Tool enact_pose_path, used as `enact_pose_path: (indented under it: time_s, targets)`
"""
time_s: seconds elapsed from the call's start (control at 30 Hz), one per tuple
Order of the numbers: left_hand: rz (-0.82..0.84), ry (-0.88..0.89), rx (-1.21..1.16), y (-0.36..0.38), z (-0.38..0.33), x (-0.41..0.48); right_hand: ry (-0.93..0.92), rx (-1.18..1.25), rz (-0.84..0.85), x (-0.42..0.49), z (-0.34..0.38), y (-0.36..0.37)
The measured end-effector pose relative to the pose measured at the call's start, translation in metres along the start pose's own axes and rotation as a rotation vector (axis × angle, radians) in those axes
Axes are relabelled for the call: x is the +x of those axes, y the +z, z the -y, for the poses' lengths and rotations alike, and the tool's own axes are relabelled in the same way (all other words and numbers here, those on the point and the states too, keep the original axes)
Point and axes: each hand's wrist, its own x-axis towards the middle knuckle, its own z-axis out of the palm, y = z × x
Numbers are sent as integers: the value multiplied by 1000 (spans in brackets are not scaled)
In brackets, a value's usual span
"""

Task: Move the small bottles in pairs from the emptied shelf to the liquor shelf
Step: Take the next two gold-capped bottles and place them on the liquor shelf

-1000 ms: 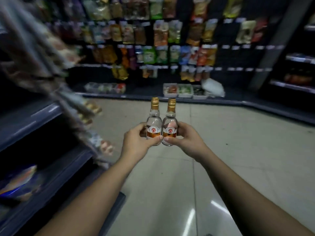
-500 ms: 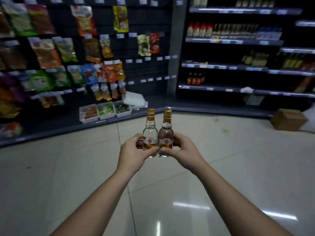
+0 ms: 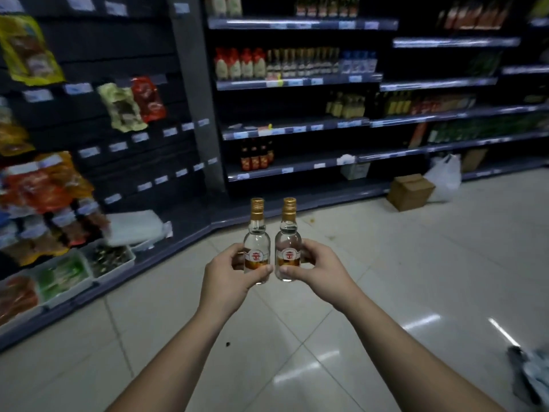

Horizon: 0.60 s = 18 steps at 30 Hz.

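Two small clear bottles with gold caps and red-and-gold labels stand upright side by side in front of me. My left hand (image 3: 227, 276) grips the left bottle (image 3: 257, 243) around its lower body. My right hand (image 3: 319, 270) grips the right bottle (image 3: 288, 240) the same way. A narrow gap separates the two bottles. Ahead, across the tiled floor, stands the liquor shelf (image 3: 297, 83) with rows of bottles on several tiers; its lower tiers hold only a few dark bottles (image 3: 257, 156).
A snack wall with hanging packets (image 3: 130, 107) and trays (image 3: 110, 258) runs along the left. A cardboard box (image 3: 411, 191) and a white plastic bag (image 3: 444, 176) sit on the floor by the shelf base. Dark cloth (image 3: 531, 379) lies at the right edge.
The view has swung right and closer to the liquor shelf. Both hands keep hold of the bottles, which have drawn slightly apart.
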Motion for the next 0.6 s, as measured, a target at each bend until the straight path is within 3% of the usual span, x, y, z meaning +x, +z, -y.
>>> enact_pose_path:
  time_s: [0.3,0.6]
  targets:
    - [165,88,-10,81,-42,226,70,-50,-185,183,-22,-92]
    - [136,130,5,192,-97,443,46,-43,-181,403,-53,-217]
